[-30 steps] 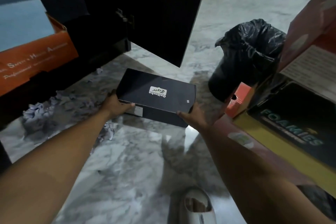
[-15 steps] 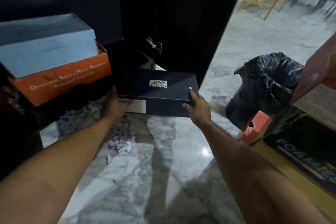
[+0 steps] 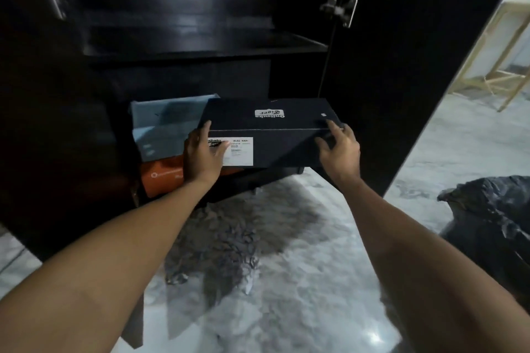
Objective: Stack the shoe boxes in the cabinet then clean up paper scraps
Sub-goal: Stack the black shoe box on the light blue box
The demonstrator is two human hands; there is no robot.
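- Stacking is partly done, as far as I can judge: a pale blue cardboard shoe box (image 3: 169, 126) sits on an orange cardboard shoe box (image 3: 163, 175) low inside the dark wooden cabinet (image 3: 177, 46), at its left.
- A third box, the black rectangular cardboard shoe box (image 3: 266, 135), is held at the cabinet's open front, just right of that pair; whether it rests on the cabinet floor yet I cannot tell.
- The left hand (image 3: 202, 156) lies flat against the box's near left end, fingers spread over its white printed label (image 3: 238, 152).
- The right hand (image 3: 339, 149) cups the near right corner, fingers curled loosely, fingertips on the lid edge.
- The black box looks intact: lid closed, edges square, a small white logo sticker on top, reading upside down from here.
- Still left: crumpled white paper scraps (image 3: 229, 241) litter the marble floor (image 3: 301, 309) in front of the cabinet, untouched, with a black plastic rubbish bag (image 3: 493, 223) waiting at the right.
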